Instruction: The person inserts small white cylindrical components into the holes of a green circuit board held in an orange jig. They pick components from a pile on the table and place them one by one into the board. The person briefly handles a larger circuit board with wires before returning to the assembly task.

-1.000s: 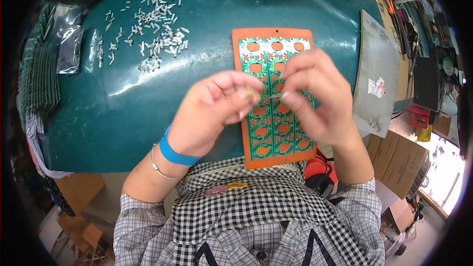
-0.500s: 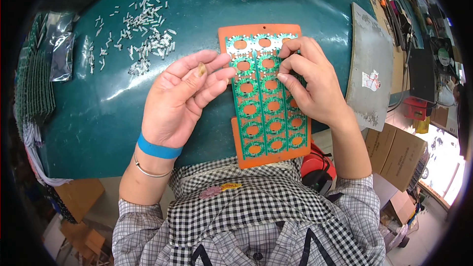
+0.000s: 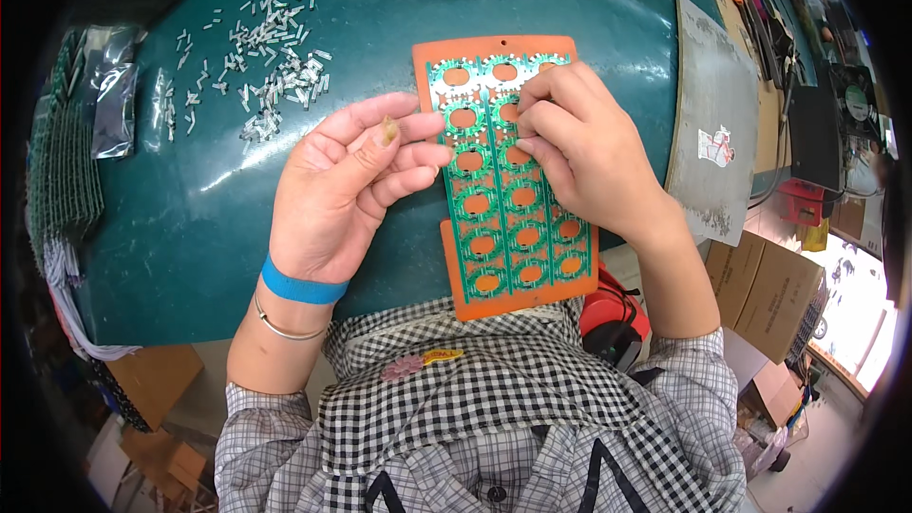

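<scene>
An orange board (image 3: 522, 306) carries a green circuit board panel (image 3: 489, 180) with rows of ring-shaped units. Over the panel's upper right part is my right hand (image 3: 594, 147), its thumb and fingers pinched together. Whatever sits between those fingertips is too small or hidden to name. My left hand (image 3: 328, 176) is palm up at the panel's left edge, fingers loosely bent and apart, the thumb lying across toward them. No held object shows in it. White pieces line the panel's top row.
Many small whitish tube-like parts (image 3: 275, 66) lie scattered on the green table (image 3: 370, 9) at the upper left. Stacked green panels (image 3: 62, 147) and a silvery bag (image 3: 116, 95) stand far left. At right are a grey sheet (image 3: 712, 123) and a cardboard box (image 3: 769, 294).
My right hand has shifted left over the panel, its fingertips now near the middle column. My left hand has stayed almost in place. The view has shifted slightly.
</scene>
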{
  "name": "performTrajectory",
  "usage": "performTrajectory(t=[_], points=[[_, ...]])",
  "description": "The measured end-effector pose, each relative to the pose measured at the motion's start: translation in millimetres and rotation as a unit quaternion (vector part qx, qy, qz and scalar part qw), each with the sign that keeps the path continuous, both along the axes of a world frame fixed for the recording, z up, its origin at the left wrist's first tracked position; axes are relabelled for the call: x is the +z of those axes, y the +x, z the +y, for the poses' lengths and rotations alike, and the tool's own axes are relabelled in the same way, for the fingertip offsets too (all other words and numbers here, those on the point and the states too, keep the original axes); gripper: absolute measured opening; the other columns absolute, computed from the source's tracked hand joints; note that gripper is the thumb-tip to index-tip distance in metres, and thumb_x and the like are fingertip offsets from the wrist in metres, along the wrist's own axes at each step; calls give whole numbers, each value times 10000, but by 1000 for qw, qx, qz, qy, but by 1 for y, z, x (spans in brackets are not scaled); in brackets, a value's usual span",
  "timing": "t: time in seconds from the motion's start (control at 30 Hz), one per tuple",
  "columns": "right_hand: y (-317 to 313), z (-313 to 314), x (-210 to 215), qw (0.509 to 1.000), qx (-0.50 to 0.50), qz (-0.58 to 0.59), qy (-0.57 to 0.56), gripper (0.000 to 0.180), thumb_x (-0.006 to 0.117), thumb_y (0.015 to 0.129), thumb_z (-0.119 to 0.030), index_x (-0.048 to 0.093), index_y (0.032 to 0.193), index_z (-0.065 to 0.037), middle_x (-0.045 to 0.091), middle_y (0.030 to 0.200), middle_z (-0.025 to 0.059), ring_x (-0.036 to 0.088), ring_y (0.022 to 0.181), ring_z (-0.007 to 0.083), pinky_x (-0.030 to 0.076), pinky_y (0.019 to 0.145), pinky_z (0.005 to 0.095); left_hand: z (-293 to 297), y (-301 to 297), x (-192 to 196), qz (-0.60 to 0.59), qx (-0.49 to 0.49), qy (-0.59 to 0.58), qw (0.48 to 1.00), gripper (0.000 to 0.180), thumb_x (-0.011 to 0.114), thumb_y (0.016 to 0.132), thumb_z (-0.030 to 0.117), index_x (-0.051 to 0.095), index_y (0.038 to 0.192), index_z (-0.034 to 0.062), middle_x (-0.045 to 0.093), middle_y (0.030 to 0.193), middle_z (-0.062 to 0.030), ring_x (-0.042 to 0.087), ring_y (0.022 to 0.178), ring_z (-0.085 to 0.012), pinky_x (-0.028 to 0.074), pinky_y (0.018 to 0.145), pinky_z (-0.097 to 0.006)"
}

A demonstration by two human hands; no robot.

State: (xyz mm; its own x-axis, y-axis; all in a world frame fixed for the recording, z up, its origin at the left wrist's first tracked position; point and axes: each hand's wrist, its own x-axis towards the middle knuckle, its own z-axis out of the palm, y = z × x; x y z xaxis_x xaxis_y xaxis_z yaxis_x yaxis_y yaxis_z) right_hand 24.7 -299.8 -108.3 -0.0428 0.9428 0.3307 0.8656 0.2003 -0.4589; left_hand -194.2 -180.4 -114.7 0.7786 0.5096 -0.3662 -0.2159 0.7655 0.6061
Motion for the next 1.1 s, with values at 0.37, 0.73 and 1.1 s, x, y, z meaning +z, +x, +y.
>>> performTrajectory(t=[0.37,0.73,1.1], points=[[-11,0,19,986,-17,161,-31,162,720,732,-14,616,853,-44,596,908,80,599,827,258,488,683,339,-20,10,8,69,-53,163,983,290,532,969,90,583,1239,-4,644,833,-59,466,606,-46,345,516,-153],[-34,10,23,957,12,285,-46,126,706,751,19,627,841,-23,599,876,60,603,753,186,482,623,295,-28,9,12,31,-71,211,974,529,563,927,9,357,1413,-10,666,882,-95,482,622,-47,394,556,-169],[0,-22,16,975,-22,206,-76,120,695,711,25,592,758,-17,573,921,80,586,848,219,475,719,308,-1,5,5,-42,10,46,998,630,481,827,-148,273,1418,-80,328,1460,-285,360,1357,-385,356,1128,-434]])
